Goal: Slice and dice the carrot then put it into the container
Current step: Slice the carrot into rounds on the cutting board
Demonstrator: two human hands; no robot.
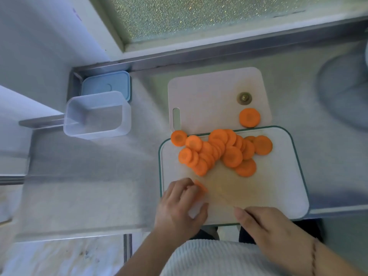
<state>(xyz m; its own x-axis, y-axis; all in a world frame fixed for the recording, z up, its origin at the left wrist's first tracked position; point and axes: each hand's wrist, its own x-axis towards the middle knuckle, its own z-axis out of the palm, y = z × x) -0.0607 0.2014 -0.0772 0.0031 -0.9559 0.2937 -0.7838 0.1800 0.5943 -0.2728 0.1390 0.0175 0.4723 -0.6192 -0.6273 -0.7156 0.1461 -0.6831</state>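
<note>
Several round carrot slices lie piled on the far half of a white cutting board with a green rim. My left hand rests at the board's near left corner and pinches one slice on edge at its fingertips. My right hand is at the board's near edge, fingers curled round a knife handle hidden under it. The blade shows only as a pale blur pointing toward the left hand. The clear empty container stands to the left on the steel counter.
A second white board lies behind the first, holding the carrot's top end and one slice. A blue lid sits behind the container. A window sill runs along the back. A blurred round grey shape is at right.
</note>
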